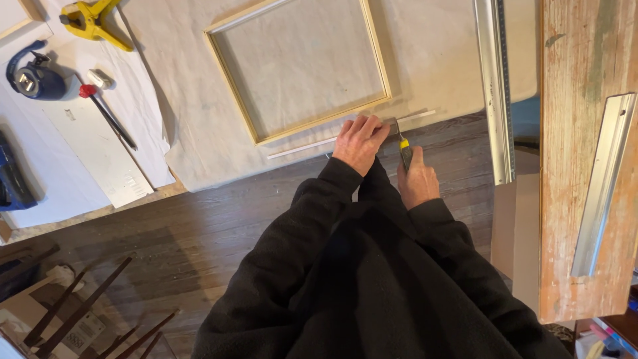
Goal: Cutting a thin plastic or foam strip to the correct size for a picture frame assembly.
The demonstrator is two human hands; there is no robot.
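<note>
Far left: blue tape measure (32, 78), yellow clamp (93, 21), and a red-handled tool (106, 114) on white board. Wooden frame (299, 70) lies flat on a pale drop cloth (425, 60). Thin white strip (312, 146) sits at the cloth's near edge, long axis running left-right, right end slightly farther away. Left hand (359, 141) presses a small metal square (391, 125) onto the strip, fingers curled flat. Right hand (417, 181) is wrapped around a yellow-grey utility knife (405, 153), blade pointing away toward the strip. Long metal ruler (495, 86) beside it; worn plank (585, 153) at right. Dark wood floor (199, 213) underneath.
</note>
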